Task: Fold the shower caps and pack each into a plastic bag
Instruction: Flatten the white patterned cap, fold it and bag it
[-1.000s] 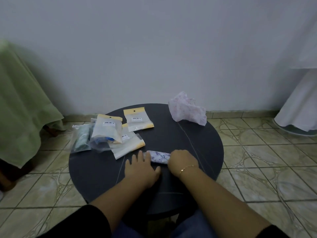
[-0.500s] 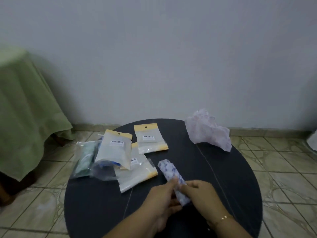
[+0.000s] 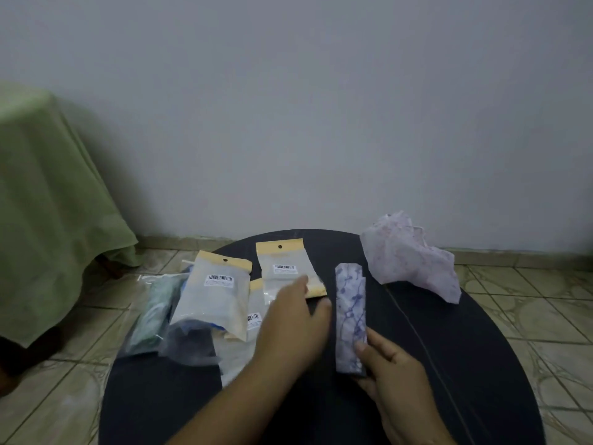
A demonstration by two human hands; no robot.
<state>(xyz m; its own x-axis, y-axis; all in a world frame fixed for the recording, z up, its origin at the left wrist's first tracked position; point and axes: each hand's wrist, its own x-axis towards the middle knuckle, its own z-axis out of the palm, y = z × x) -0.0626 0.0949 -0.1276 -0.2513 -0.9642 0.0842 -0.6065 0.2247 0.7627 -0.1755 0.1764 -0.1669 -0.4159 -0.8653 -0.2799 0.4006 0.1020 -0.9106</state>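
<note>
A folded shower cap (image 3: 350, 309) with a purple print stands as a narrow strip above the round black table (image 3: 465, 364). My right hand (image 3: 391, 374) grips its lower end. My left hand (image 3: 295, 322) hovers with fingers extended over the plastic bags, its fingertips at the yellow-topped empty bag (image 3: 287, 271). A second bag (image 3: 218, 293) and a third bag (image 3: 253, 316) lie to the left. A crumpled pink shower cap (image 3: 410, 258) sits at the table's far right.
Packed bags with a green cap (image 3: 154, 313) and a blue cap (image 3: 192, 335) overhang the table's left edge. A green-draped piece of furniture (image 3: 48, 203) stands to the left. A grey wall (image 3: 321, 107) rises behind the table, above the tiled floor (image 3: 529, 309).
My right hand lifted the folded cap from the table and turned it upright. My left hand let go of it and moved left toward the bags. The view tilted upward.
</note>
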